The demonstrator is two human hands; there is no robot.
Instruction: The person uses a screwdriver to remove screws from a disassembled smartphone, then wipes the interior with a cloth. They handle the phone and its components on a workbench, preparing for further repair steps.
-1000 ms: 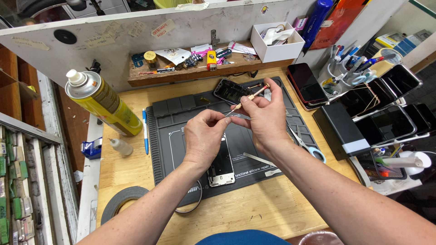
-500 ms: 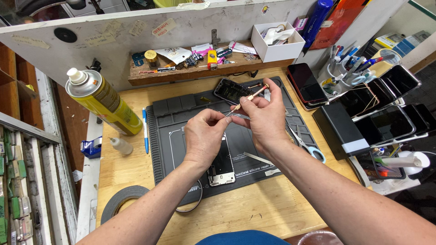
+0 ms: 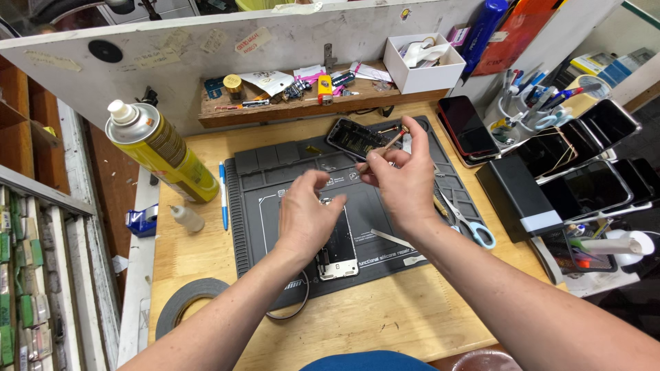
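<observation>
A thin tool [image 3: 393,140] with a brownish handle is being pinched between thumb and fingers of the right hand [image 3: 405,182], its tip angled up and away toward an opened phone shell [image 3: 355,137] lying at the far edge of the grey mat [image 3: 261,206]. The left hand [image 3: 306,216] is being held just beside it, fingers loosely curled and parted, gripping nothing that can be seen; whether a very small part is pinched between thumb and forefinger cannot be told. Directly under the left hand a phone [image 3: 338,244] is lying face up on the mat, partly covered by the wrist. Judgement: the tool is best being kept in a light pinch close to the tip, with both wrists braced low over the mat, so that any small part stays above the mat's trays. Scissors [image 3: 467,223] are lying at the mat's right edge, a blue pen [image 3: 223,196] at its left. A yellow spray can [image 3: 155,148], a small dropper bottle [image 3: 184,216] and a tape roll [image 3: 185,302] are standing or lying well to the left.
</observation>
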